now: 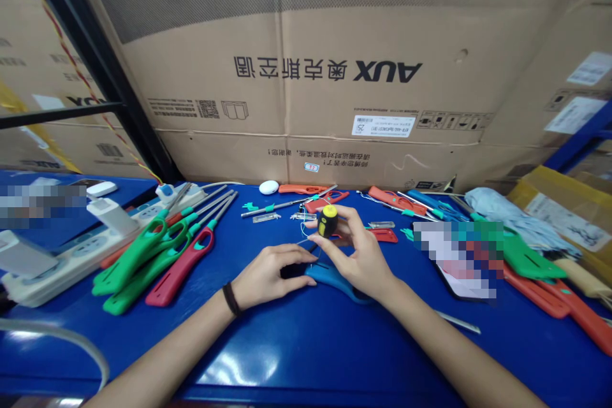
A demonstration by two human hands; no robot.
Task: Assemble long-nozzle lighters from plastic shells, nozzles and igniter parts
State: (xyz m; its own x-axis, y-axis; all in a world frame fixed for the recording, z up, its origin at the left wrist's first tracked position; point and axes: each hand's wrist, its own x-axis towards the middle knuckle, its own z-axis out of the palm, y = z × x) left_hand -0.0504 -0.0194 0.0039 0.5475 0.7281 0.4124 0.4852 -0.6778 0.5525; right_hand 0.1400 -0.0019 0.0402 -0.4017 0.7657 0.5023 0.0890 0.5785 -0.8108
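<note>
My right hand pinches a short screwdriver with a black and yellow handle, held upright above a blue lighter body that lies on the blue table. My left hand rests on the table with its fingers curled down onto the left end of that blue body, pressing it in place. Thin wires run from the blue part toward the back.
Green and red long-nosed lighters lie in a pile at the left beside a white power strip. More red, blue and green lighter parts lie at the right. Large cardboard boxes stand right behind the table.
</note>
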